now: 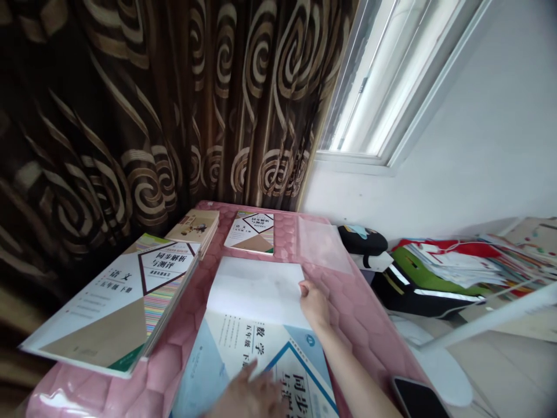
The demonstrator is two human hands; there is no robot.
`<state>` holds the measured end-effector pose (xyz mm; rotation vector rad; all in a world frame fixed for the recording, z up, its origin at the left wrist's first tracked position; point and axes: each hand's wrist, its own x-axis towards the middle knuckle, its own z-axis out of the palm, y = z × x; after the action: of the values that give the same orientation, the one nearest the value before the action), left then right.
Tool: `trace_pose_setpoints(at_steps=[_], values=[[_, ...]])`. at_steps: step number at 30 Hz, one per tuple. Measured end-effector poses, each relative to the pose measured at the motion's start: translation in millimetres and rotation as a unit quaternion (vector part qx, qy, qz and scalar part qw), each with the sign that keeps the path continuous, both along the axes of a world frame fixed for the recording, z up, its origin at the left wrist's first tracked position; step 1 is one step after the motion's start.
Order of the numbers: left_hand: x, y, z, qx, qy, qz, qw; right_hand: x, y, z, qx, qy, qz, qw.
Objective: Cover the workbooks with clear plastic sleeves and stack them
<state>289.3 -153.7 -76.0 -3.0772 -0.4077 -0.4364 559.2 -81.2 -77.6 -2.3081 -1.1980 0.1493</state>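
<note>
A blue-and-white workbook (226,354) with large printed Chinese characters lies in front of me on a pink quilted surface. Beyond its printed cover stretches a blank white sheet (256,284); whether it is joined to the workbook I cannot tell. My right hand (314,303) is closed at the sheet's right edge, pinching it between thumb and fingers. Over the lower part of the cover is my left hand (250,395), its fingers spread and smeared by motion. The bottom of the frame cuts off the near end of the workbook.
Left stands a stack of workbooks (117,302), with tan books (195,226) behind it. A smaller workbook (251,232) and a translucent sheet (324,244) lie farther back. A dark phone-like device (420,397), a white stand (444,371) and a green-black box (429,284) are right.
</note>
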Motion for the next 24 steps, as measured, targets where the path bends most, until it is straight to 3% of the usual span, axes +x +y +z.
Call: trace_pose_setpoints(at_steps=[1,5,8,12,15,18,21,24], values=[[6,13,4.4,-0.014,0.028,0.010,0.999,0,1,0.9,0.001,0.002,-0.002,1.000],[18,56,13.7,-0.075,0.101,0.166,0.978,-1,1,5.3,-0.005,0.018,-0.009,1.000],[20,71,7.1,-0.109,0.119,0.190,0.968,-4,0,13.1,-0.029,0.006,-0.020,0.999],[24,72,1.4,-0.132,0.126,0.200,0.963,-24,-4,25.7,-0.022,-0.148,-0.004,0.989],[27,70,8.8,-0.151,0.136,0.197,0.959,-53,-9,27.4,-0.007,-0.221,0.085,0.972],[30,69,20.6,-0.165,0.145,0.206,0.954,-77,-13,17.5,-0.021,-0.203,0.209,0.956],[29,73,29.3,-0.186,0.146,0.214,0.948,-85,-14,2.9,-0.061,-0.180,0.241,0.952],[22,82,30.6,-0.199,0.140,0.275,0.930,-81,-14,-5.9,-0.077,-0.179,0.245,0.950]])
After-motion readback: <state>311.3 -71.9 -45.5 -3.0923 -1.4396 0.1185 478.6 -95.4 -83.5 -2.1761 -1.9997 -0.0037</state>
